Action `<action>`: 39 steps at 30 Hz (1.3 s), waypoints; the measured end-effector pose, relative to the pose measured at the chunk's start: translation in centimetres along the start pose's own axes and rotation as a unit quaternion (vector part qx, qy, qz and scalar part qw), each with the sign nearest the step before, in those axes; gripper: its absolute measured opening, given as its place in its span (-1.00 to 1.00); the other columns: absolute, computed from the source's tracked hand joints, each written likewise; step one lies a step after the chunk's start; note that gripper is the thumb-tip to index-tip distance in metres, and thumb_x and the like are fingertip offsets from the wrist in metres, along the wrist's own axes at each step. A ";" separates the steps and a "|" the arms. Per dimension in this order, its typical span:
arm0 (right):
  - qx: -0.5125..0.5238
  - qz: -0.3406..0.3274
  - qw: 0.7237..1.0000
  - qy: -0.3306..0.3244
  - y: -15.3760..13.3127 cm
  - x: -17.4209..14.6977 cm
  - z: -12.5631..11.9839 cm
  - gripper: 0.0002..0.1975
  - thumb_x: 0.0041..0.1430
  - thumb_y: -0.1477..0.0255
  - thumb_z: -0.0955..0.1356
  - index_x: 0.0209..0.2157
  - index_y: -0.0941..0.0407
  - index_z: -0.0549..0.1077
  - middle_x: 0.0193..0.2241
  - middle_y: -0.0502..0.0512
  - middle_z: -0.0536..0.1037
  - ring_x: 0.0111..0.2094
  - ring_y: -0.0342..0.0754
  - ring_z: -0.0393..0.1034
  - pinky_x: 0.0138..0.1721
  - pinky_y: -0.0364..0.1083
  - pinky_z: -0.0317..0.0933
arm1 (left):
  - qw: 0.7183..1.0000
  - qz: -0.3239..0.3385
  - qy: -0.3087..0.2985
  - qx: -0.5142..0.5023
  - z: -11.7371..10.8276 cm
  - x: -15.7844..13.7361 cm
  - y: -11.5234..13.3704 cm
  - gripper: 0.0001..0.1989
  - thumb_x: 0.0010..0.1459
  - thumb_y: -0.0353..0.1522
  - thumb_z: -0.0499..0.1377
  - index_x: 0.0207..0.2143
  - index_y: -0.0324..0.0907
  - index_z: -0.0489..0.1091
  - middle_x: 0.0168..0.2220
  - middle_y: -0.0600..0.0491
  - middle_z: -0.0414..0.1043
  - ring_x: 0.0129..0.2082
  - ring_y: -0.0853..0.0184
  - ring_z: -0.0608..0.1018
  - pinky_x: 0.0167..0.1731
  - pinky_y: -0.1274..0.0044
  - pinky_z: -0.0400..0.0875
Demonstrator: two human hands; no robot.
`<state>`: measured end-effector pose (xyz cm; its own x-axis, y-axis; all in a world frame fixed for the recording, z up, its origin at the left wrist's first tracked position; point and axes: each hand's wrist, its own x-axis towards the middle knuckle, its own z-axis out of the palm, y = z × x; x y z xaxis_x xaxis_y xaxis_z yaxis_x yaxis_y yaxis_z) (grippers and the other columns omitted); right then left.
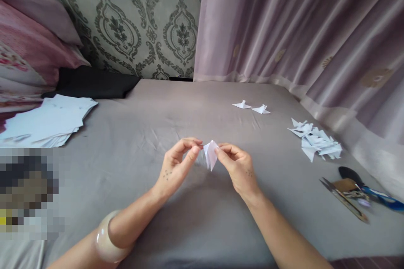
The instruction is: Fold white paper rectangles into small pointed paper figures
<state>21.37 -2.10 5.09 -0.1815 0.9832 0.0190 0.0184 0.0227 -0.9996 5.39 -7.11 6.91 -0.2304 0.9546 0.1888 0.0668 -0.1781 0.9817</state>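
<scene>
A small piece of folded white paper (211, 155), shaped like a pointed diamond with split lower tips, is held up above the bed sheet. My right hand (236, 162) pinches its right side between thumb and fingers. At the paper's left corner, my left hand (178, 162) has its thumb and fingertips closed together; the contact itself is very small in view. Two folded paper cranes, one left (242, 104) and one right (261, 109), stand beyond my hands on the sheet.
To the right lies a pile of folded white paper pieces (320, 141). Nearer are pointed metal tweezers or snips (344, 199) and a blue-handled item (383, 197). A stack of white paper sheets (47, 119) lies left, by a black cloth (94, 82). Curtains (252, 21) border the grey sheet (132, 122).
</scene>
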 end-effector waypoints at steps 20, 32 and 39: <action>-0.081 -0.155 0.985 -0.006 -0.1 -0.8 0.8 -0.91 0.16 0.41 0.38 -0.42 0.08 0.47 -0.27 0.08 0.50 -0.22 -0.06 0.42 -0.15 -0.07 0.29 | 0.995 -0.050 0.004 -0.084 0.4 -0.1 -0.5 -0.88 0.14 -0.34 0.24 -0.39 -0.17 0.56 -0.29 0.04 0.54 -0.28 0.37 0.53 -0.23 0.57 0.43; -0.077 -0.151 0.984 -0.055 -1.1 -0.2 -0.4 -0.92 0.13 0.44 0.40 -0.45 0.08 0.45 -0.32 0.04 0.51 -0.26 -0.08 0.43 -0.15 -0.07 0.28 | 0.989 0.140 -0.029 0.034 -0.2 0.1 -1.5 -0.85 0.14 -0.50 0.24 -0.28 -0.11 0.56 -0.25 0.04 0.56 -0.23 0.37 0.56 -0.16 0.56 0.43; -0.019 -0.103 0.990 -0.097 -1.5 0.0 -0.6 -0.90 0.10 0.42 0.42 -0.48 0.07 0.47 -0.34 0.00 0.50 -0.29 -0.13 0.42 -0.21 -0.14 0.28 | 0.988 0.150 -0.005 0.017 -0.2 0.0 -1.1 -0.87 0.10 -0.50 0.27 -0.32 -0.13 0.57 -0.31 0.03 0.56 -0.30 0.37 0.56 -0.24 0.56 0.45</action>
<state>21.88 -2.00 6.57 -0.3705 0.9040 0.2135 -0.0022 0.2290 -0.9734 5.09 -6.98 5.88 -0.1846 0.8623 0.4716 0.1633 -0.4462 0.8799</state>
